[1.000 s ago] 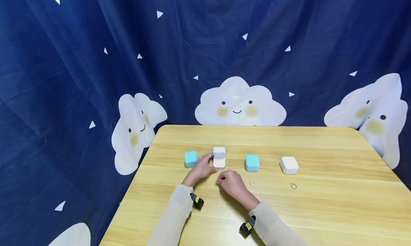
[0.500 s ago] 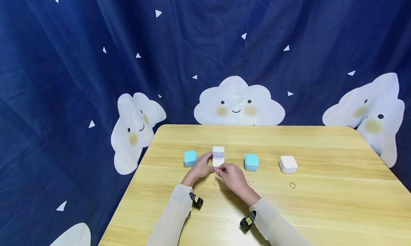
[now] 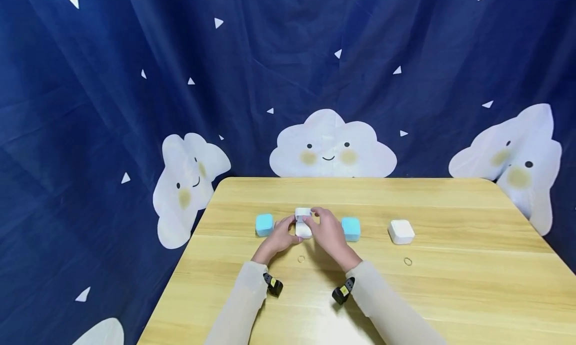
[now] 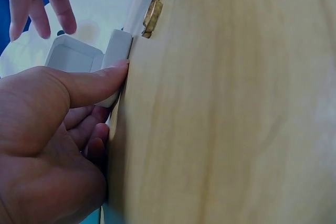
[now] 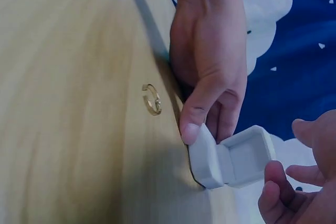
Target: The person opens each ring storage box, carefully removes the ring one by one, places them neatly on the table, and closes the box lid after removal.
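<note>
A white ring box [image 3: 303, 230] stands with its lid raised on the table. My left hand [image 3: 280, 238] grips its base from the left, the thumb at the front, as the left wrist view shows. Beside the raised lid [image 5: 249, 156] is my right hand [image 3: 329, 231]; its fingers are spread and loosely bent, with nothing visible held between them. Whether a fingertip touches the lid, I cannot tell. In front of the box a gold ring [image 3: 301, 259] lies on the wood; it also shows as a ring [image 5: 152, 99] in the right wrist view.
Light-blue boxes stand on both sides: one blue box [image 3: 264, 225] left of my left hand, another blue box [image 3: 351, 229] partly behind my right hand. Farther right are a closed white box [image 3: 401, 232] and a ring [image 3: 407, 261]. A dark blue curtain [image 3: 252, 85] hangs behind the table.
My right hand has moved from the ring in front, up past the box's front edge to the lid, its fingers spreading. My left hand keeps holding the base. My right arm now covers the middle ring.
</note>
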Demonstrator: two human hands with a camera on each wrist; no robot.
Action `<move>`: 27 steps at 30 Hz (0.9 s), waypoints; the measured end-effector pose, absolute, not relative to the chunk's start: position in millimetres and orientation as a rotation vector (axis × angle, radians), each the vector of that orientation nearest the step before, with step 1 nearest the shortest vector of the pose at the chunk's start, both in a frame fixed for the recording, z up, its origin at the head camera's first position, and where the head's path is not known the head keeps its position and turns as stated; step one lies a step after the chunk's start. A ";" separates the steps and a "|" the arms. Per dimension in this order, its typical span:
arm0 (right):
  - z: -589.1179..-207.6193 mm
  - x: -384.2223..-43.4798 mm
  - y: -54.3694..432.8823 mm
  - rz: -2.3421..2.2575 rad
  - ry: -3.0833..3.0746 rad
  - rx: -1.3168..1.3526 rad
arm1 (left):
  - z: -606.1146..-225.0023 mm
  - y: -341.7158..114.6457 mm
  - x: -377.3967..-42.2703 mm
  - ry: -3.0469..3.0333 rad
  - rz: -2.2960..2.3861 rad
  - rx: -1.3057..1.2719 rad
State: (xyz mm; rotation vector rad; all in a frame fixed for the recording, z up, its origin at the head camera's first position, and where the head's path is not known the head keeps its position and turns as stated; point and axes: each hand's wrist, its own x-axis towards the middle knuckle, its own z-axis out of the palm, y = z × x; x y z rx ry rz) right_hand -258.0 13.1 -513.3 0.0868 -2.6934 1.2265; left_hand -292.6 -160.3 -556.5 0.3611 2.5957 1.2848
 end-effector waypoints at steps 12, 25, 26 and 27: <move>-525.2 -284.3 8.7 1.655 -2.681 -0.065 | -555.8 -160.8 -291.1 2.600 1.288 0.354; -542.6 -288.1 3.9 1.952 -2.566 -0.132 | -555.6 -159.4 -290.7 2.590 1.294 0.329; -543.2 -288.4 3.9 1.964 -2.555 -0.133 | -556.2 -159.6 -291.0 2.593 1.293 0.334; -543.7 -288.7 3.8 1.978 -2.543 -0.134 | -556.5 -159.6 -291.1 2.594 1.294 0.336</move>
